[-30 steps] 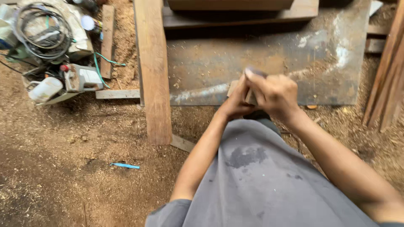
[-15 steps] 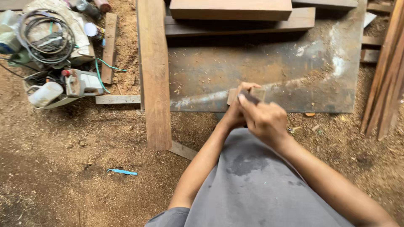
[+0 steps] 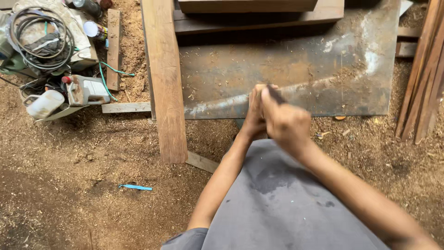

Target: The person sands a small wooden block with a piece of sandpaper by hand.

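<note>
The person's two hands are pressed together over the near edge of a dusty metal sheet (image 3: 296, 69) that lies flat on the sawdust-covered floor (image 3: 69, 185). The right hand (image 3: 286, 122) is clenched around a small dark object (image 3: 275, 95), whose tip sticks out above the knuckles; it is blurred, so what kind of thing it is I cannot tell. The left hand (image 3: 255, 115) lies flat against the right one, fingers stretched up and touching it, and whether it grips anything itself is hidden. Both forearms run down toward the grey cloth (image 3: 277, 203) over the person's lap. Just left of the hands a long wooden plank (image 3: 164, 78) lies across the sheet's left edge, reaching from far to near. Beyond the sheet more thick boards (image 3: 259, 14) are stacked. At the far left sit a coil of cable (image 3: 39, 39), a white jug (image 3: 44, 104) and a power tool (image 3: 88, 90) close together. A small blue strip (image 3: 135, 187) lies on the sawdust near the left, well apart from the hands. Thin wooden slats (image 3: 425, 78) lean at the right edge.
</note>
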